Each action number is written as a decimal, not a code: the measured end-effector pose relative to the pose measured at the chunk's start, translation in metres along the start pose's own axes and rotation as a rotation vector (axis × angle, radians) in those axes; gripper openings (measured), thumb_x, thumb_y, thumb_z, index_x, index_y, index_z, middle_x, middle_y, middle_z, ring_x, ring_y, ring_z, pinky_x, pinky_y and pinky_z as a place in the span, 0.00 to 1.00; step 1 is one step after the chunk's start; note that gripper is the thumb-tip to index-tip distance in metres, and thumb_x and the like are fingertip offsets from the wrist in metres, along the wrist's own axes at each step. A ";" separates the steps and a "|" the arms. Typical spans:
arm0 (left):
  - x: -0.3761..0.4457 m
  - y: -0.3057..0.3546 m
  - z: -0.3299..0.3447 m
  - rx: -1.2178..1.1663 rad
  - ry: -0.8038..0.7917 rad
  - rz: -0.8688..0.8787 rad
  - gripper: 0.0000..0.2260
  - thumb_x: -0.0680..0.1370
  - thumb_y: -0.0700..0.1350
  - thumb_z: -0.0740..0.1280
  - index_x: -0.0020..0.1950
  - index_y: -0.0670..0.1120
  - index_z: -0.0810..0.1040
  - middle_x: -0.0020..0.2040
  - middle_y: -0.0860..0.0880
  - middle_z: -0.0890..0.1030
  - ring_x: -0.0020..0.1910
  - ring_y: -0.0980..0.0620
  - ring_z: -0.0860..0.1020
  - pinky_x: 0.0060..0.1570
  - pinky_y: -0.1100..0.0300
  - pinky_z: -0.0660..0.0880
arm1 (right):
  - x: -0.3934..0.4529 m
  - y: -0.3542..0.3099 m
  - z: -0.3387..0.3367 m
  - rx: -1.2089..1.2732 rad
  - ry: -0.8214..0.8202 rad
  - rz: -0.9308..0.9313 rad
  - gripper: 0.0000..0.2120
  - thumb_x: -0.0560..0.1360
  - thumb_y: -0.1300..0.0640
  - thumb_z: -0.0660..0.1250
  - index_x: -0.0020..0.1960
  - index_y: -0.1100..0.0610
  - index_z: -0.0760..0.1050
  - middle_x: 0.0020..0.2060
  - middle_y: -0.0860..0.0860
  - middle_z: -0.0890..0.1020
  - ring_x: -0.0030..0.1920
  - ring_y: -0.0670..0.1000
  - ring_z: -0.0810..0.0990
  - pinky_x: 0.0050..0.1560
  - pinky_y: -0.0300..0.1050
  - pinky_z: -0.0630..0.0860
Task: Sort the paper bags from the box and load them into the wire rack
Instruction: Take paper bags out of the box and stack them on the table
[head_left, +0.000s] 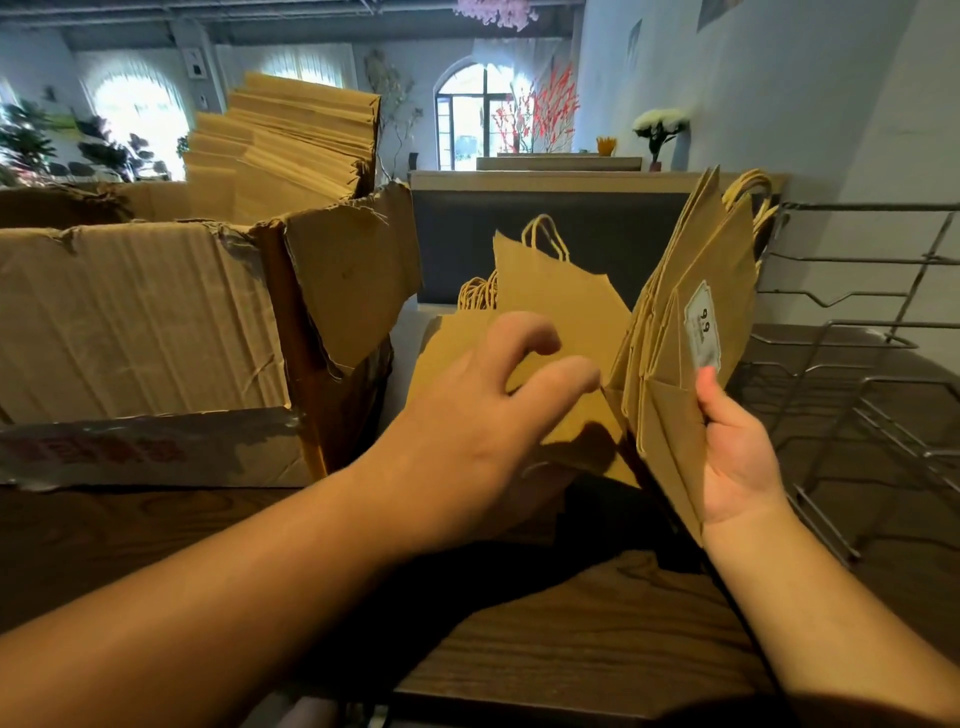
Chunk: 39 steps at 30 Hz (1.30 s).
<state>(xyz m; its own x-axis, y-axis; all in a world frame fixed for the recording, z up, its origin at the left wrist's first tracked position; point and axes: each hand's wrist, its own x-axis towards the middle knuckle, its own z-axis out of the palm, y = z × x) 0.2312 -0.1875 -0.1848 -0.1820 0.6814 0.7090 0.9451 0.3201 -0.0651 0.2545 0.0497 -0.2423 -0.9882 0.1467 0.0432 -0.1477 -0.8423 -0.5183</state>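
cardboard box (156, 322) left of hands (597, 415)

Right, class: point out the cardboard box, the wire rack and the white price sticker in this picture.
cardboard box (156, 322), head view, on its near side wall.
wire rack (852, 410), head view, on a bare wire of its base.
white price sticker (703, 327), head view, on its middle, upon the bag that the right hand (737, 457) holds.

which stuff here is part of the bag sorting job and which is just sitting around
Part of the job:
cardboard box
bags in the box
bag bundle in right hand
loose bag by left hand
wire rack

Just sitting around:
white flowers
red branches
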 end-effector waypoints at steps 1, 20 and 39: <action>0.000 -0.003 -0.001 0.049 -0.031 0.007 0.22 0.73 0.51 0.72 0.63 0.46 0.71 0.63 0.42 0.71 0.63 0.42 0.75 0.54 0.51 0.80 | 0.001 0.001 -0.002 0.022 -0.042 0.047 0.26 0.81 0.49 0.58 0.76 0.57 0.68 0.60 0.62 0.82 0.57 0.63 0.83 0.51 0.61 0.81; 0.027 -0.007 -0.012 -0.697 0.703 -1.064 0.09 0.84 0.46 0.57 0.51 0.55 0.76 0.46 0.54 0.82 0.46 0.53 0.81 0.40 0.57 0.76 | 0.010 0.003 -0.010 -0.119 -0.148 -0.088 0.50 0.51 0.49 0.87 0.71 0.53 0.75 0.61 0.57 0.83 0.57 0.59 0.84 0.50 0.62 0.82; -0.002 0.029 -0.016 -1.521 0.538 -1.728 0.09 0.82 0.46 0.66 0.60 0.44 0.74 0.52 0.42 0.80 0.44 0.46 0.82 0.33 0.52 0.82 | 0.004 0.003 0.002 -0.162 -0.098 -0.066 0.19 0.59 0.50 0.80 0.50 0.53 0.88 0.58 0.56 0.84 0.54 0.58 0.85 0.48 0.61 0.83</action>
<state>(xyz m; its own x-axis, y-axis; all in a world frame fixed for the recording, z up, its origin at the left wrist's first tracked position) 0.2636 -0.1900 -0.1766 -0.8961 0.1779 -0.4065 -0.4377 -0.5056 0.7435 0.2496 0.0465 -0.2421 -0.9768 0.1413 0.1607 -0.2123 -0.7365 -0.6422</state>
